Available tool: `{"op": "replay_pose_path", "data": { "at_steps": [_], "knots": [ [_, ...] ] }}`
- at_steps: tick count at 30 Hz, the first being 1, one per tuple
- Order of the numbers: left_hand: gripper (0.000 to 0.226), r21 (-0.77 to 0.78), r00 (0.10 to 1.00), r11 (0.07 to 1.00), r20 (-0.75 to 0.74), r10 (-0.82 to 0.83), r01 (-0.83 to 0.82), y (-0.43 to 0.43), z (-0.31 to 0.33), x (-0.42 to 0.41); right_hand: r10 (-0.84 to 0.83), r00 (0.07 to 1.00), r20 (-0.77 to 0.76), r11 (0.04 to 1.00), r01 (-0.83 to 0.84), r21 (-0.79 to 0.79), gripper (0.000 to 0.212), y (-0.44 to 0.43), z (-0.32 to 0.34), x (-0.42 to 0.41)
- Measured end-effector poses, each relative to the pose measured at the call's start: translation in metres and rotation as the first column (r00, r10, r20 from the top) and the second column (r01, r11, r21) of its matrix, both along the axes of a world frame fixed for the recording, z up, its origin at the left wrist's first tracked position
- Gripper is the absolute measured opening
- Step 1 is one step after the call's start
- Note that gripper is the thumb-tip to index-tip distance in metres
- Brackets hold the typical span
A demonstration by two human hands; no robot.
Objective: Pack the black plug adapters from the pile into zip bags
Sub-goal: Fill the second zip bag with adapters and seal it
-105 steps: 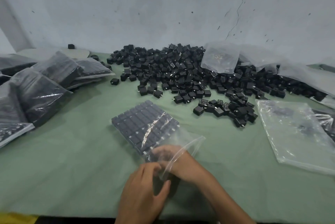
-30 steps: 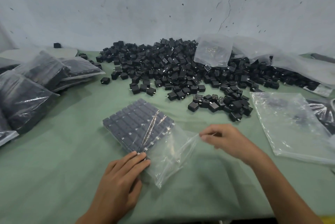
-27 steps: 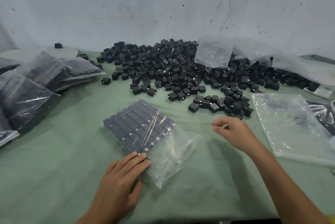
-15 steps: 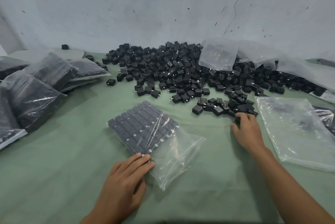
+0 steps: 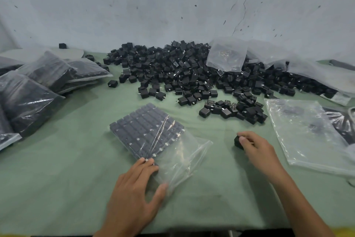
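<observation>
Green cloth covers the surface [image 5: 57, 179]. Near its middle lies a clear zip bag [image 5: 182, 152], its far end filled with black adapters set in tight, flat rows. The near-right end of the bag is slack and holds nothing, which I take to be the mouth side, left loose so more pieces can go in.

The left hand [image 5: 134, 194] lies flat on the near corner of the packed block, fingers straight and thumb spread onto the loose plastic. It seems placed there to pin the bag so the rows do not slide while the other hand feeds it.

The right hand [image 5: 257, 150] is to the right of the bag and apart from it, low over the cloth, with thumb and fingertips curled round a single adapter [image 5: 237, 141]. The piece is blurred, so I cannot tell which way its prongs face. It sits between the bag and the near edge of the pile [image 5: 182, 71], so I judge this is a carry toward the mouth.

Packed bags [image 5: 28, 98] are stacked at the left, out of the working space. Empty bags [image 5: 307, 131] lie flat at the right, close to the feeding hand. One loose bag [image 5: 226, 58] rests on top of the pile, against the wall. Much of the pile is unpacked, so the task is far from done.
</observation>
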State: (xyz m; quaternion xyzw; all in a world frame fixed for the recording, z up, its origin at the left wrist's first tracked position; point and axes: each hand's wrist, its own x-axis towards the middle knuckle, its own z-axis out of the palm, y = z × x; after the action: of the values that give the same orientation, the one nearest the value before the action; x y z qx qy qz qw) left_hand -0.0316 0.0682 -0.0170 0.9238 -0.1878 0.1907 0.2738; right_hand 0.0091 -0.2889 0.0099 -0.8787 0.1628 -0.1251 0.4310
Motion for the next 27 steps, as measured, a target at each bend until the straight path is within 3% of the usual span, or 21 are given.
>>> {"op": "replay_pose_path", "data": {
  "at_steps": [4,6,12,15,18,22,27],
  "knots": [
    [0.062,0.060,1.000,0.998,-0.005,0.024,-0.023,-0.009,0.000,-0.002,0.015,0.998,-0.061,0.998,-0.019,-0.058,0.022,0.004,0.007,-0.009],
    [0.066,0.067,0.999,0.997,-0.008,0.031,-0.031,-0.009,0.000,-0.003,0.045,0.998,-0.037,0.999,-0.044,0.032,0.018,0.014,0.012,-0.017],
    [0.078,0.123,1.000,0.992,0.005,0.023,-0.024,-0.008,-0.004,-0.002,0.402,0.914,-0.057,0.885,-0.372,0.281,0.027,0.078,0.004,-0.050],
    [0.076,0.121,1.000,0.992,0.003,0.019,-0.019,-0.008,-0.005,-0.002,0.474,0.880,-0.044,0.852,-0.445,0.274,0.029,0.110,-0.001,-0.052],
    [0.073,0.115,1.000,0.993,-0.005,0.013,-0.012,-0.008,-0.005,-0.002,0.470,0.882,-0.029,0.840,-0.437,0.323,0.035,0.134,-0.003,-0.044],
    [0.069,0.071,1.000,0.997,-0.020,0.009,-0.008,-0.007,-0.003,-0.002,0.435,0.901,0.012,0.741,-0.365,0.563,0.035,0.162,-0.003,-0.030],
    [0.066,0.076,1.000,0.997,-0.019,-0.002,0.004,-0.007,-0.003,-0.003,0.409,0.912,0.034,0.771,-0.365,0.522,0.040,0.178,-0.007,-0.015]
  ]
}}
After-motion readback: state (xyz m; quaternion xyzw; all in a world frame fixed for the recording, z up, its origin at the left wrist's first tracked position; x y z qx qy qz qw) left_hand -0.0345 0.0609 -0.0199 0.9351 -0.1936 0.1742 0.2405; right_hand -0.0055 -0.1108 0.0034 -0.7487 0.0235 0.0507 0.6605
